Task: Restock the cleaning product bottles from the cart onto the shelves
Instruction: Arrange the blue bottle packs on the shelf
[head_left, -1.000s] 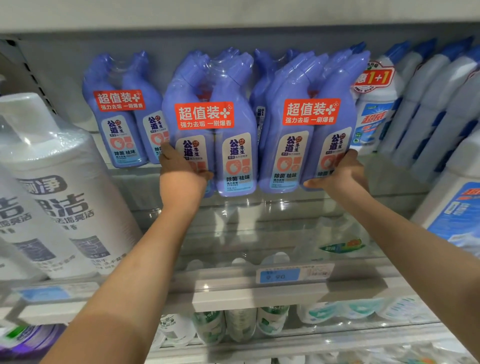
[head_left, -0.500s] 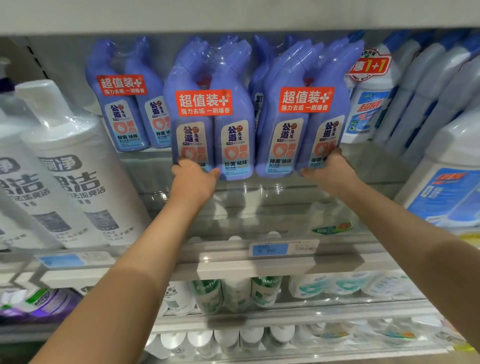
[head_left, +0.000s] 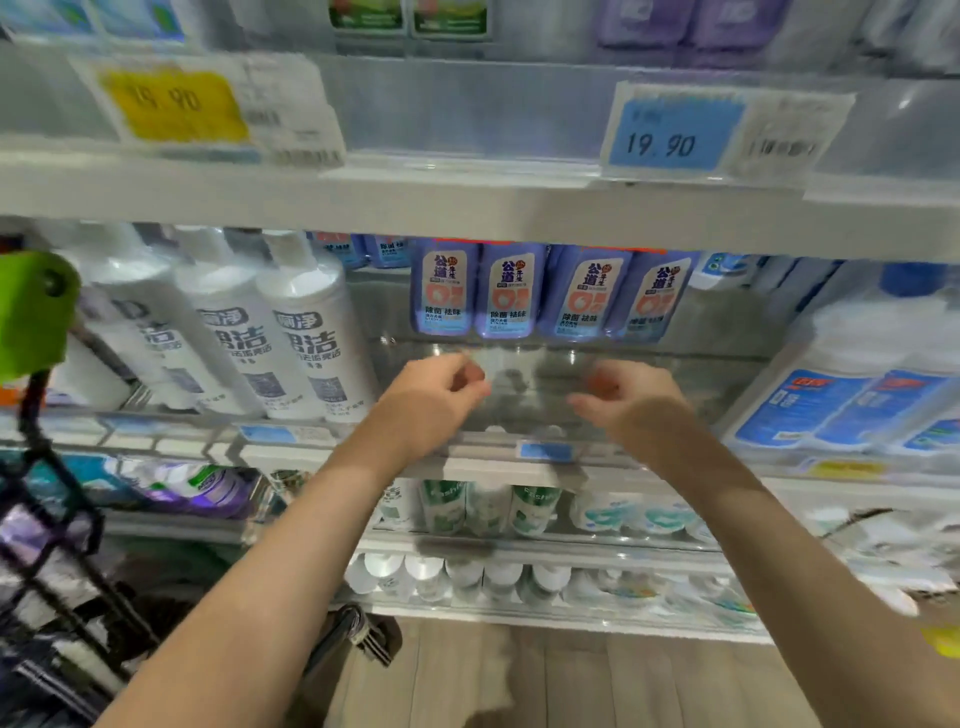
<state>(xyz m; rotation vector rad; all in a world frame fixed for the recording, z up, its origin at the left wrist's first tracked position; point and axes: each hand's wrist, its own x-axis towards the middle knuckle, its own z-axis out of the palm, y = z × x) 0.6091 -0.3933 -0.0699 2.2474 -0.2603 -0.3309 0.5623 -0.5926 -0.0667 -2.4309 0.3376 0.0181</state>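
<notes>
Both hands pulled off the blue twin-packs (head_left: 545, 296), now standing mid-shelf, set back from the shelf (head_left: 467, 465) front edge. Head view: left hand (head_left: 434, 402), right hand (head_left: 631, 408) loosely curled, empty. Pull next pack from cart (head_left: 57, 551), seat labels forward, flush.

White shelf (head_left: 519, 470), blue bottle packs (head_left: 545, 296), white bottles (head_left: 291, 332) standing on it

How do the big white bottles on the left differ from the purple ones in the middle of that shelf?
The white bottles are white with dark lettering; the purple bottles carry pale labels with orange marks. The white bottles stand near the shelf's front; the purple bottles sit farther back. The white bottles' caps show; the purple bottles' tops hide behind the shelf above. Both stand on the same shelf.
</notes>
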